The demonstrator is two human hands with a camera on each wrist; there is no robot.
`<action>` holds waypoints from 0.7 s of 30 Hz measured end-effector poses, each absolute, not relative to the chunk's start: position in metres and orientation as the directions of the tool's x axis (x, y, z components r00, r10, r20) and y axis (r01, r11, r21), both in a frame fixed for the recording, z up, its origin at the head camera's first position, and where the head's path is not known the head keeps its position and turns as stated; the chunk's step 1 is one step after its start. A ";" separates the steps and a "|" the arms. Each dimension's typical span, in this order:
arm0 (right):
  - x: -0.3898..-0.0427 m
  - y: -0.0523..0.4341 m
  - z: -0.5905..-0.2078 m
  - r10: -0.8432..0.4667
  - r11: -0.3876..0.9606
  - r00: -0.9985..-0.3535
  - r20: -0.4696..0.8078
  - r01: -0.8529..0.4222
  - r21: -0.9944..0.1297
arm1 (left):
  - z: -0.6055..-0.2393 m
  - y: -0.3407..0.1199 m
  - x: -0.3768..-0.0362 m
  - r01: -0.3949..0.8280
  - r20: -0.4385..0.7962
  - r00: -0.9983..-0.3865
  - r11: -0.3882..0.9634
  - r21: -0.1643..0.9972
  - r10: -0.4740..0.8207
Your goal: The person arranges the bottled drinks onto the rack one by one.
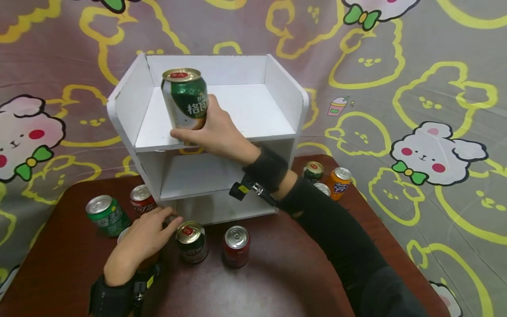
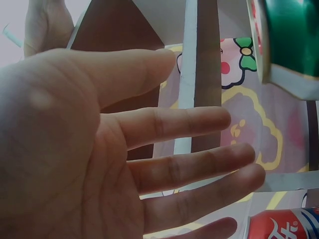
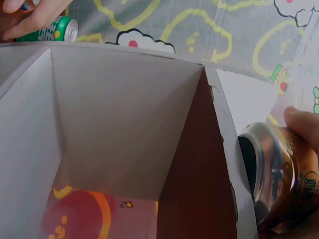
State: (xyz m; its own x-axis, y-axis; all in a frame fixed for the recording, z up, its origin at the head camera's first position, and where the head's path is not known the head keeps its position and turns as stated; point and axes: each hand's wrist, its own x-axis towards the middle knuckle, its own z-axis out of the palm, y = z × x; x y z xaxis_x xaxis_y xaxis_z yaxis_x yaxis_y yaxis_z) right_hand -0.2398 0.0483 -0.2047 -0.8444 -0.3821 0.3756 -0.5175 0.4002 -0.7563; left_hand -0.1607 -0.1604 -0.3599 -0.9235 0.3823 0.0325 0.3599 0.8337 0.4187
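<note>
My right hand [image 1: 206,127] grips a green can with a gold top [image 1: 184,99] and holds it upright just above the front edge of the top shelf of a white shelf unit [image 1: 277,83]. In the right wrist view the same can [image 3: 279,179] sits beside the unit's side wall [image 3: 227,164], with a fingertip [image 3: 304,124] on it. My left hand [image 1: 148,235] lies low on the brown table [image 1: 277,281], fingers straight and spread [image 2: 189,124], holding nothing. Its fingertips are close to a dark green can [image 1: 192,242].
A red can [image 1: 236,245] stands in front of the unit. A green can [image 1: 107,215] and another red can [image 1: 141,199] stand at the left. Behind my right arm are a green can [image 1: 314,171] and an orange can [image 1: 339,181]. A cartoon-print cloth [image 1: 435,88] hangs behind.
</note>
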 end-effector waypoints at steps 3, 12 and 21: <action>-0.240 0.045 -0.206 -0.376 0.391 -0.837 0.397 -0.532 -0.751 | -0.359 -0.161 -0.161 0.357 0.029 -0.924 0.837 0.415 0.380; -0.242 0.051 -0.201 -0.426 0.398 -0.842 0.330 -0.502 -0.768 | -0.357 -0.162 -0.162 0.363 0.027 -0.921 0.834 0.417 0.388; -0.249 0.058 -0.198 -0.547 0.291 -0.792 0.272 -0.485 -0.825 | -0.359 -0.165 -0.161 0.343 0.013 -0.928 0.840 0.421 0.372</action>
State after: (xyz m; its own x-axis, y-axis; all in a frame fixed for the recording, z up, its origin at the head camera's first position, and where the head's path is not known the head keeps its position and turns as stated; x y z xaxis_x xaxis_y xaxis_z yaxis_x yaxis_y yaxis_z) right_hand -0.2493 0.0576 -0.1978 -0.7915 -0.5472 0.2722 -0.4847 0.2909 -0.8249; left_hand -0.1606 -0.1648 -0.3586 -0.9282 0.3720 0.0130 0.3426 0.8401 0.4206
